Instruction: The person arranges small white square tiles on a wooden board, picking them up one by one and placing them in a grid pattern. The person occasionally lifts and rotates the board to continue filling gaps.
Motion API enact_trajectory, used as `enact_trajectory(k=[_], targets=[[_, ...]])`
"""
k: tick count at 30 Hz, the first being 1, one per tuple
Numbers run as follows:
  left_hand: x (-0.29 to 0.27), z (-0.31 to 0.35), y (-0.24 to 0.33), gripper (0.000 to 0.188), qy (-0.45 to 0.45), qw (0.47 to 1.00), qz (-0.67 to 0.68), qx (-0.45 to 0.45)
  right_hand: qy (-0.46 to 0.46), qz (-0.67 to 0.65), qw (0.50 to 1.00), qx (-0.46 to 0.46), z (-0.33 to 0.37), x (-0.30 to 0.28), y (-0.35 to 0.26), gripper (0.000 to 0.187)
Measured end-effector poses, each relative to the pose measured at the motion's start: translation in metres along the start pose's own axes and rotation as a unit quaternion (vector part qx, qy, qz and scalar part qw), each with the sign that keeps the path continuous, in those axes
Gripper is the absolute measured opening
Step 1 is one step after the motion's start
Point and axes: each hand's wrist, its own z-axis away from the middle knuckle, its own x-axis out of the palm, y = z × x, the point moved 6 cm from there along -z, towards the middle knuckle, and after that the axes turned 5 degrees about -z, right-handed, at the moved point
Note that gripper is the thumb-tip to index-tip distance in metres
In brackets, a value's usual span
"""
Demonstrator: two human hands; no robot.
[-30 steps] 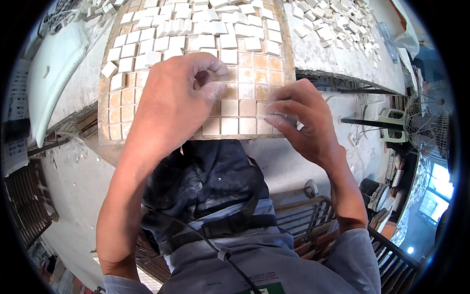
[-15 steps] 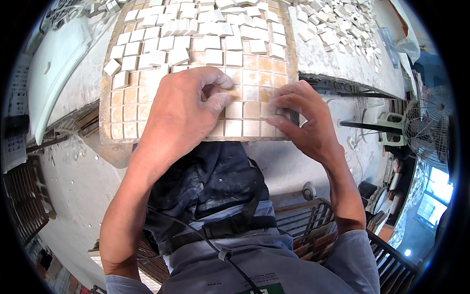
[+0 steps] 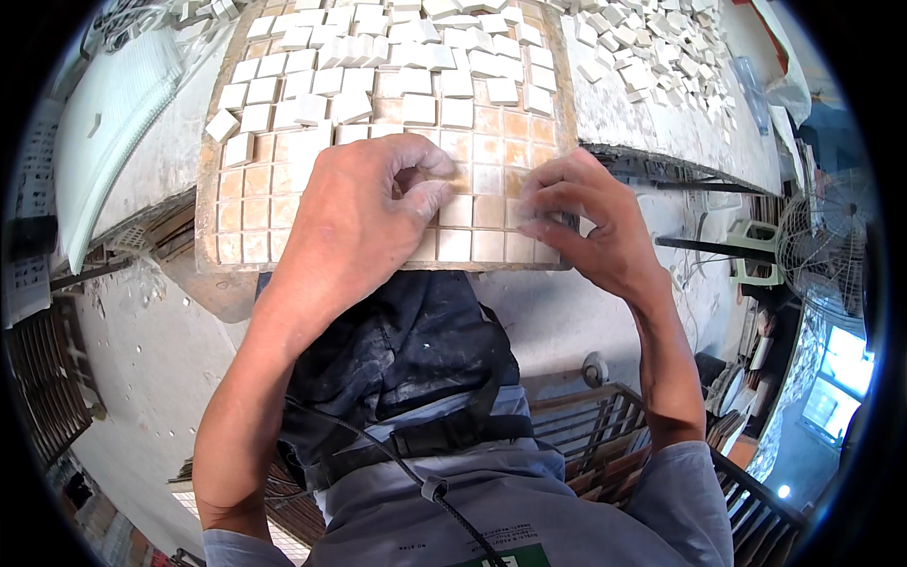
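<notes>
My left hand (image 3: 359, 203) and right hand (image 3: 603, 219) curl; can't tell if pinching. Left slipping forward could knock loose tiles (image 3: 419, 111) askew.

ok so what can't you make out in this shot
All in the head view:
Board cells under the left hand: hidden by it.
Fingertips of the right hand, and whether it holds anything: blurred.
Board's far edge, and tile heap's far end: cut off by the upper edge.

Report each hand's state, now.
Left hand: curled over the gridded board; whether it holds anything cannot be told.
Right hand: curled near the board's right edge, blurred; grip cannot be told.
</notes>
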Motion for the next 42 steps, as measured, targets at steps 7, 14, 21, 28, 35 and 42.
enact_trajectory(k=[7,14,21,28,35,42], targets=[[0.002,-0.001,-0.002,0.017,-0.009,1.000,0.003,-0.001,0.019,0.088,0.995,-0.039,0.005,0.004,-0.016,0.017],[-0.008,0.007,-0.005,0.016,0.023,0.995,0.098,-0.014,0.059,0.156,0.984,-0.064,-0.008,0.017,-0.031,0.029],[-0.007,0.038,-0.005,0.017,0.033,0.978,0.193,-0.073,0.050,0.114,0.992,-0.032,-0.010,0.019,-0.029,0.032],[0.017,0.073,-0.005,0.032,0.034,0.917,0.361,-0.169,0.065,-0.041,0.990,0.117,-0.012,0.009,-0.051,0.019],[0.037,0.107,-0.014,0.050,-0.086,0.732,0.646,-0.200,0.044,0.006,0.994,-0.098,-0.020,0.044,-0.113,0.028],[-0.057,0.227,-0.067,0.042,0.291,0.814,0.414,-0.286,0.090,-0.093,0.991,0.015,-0.019,0.033,-0.061,0.020]])
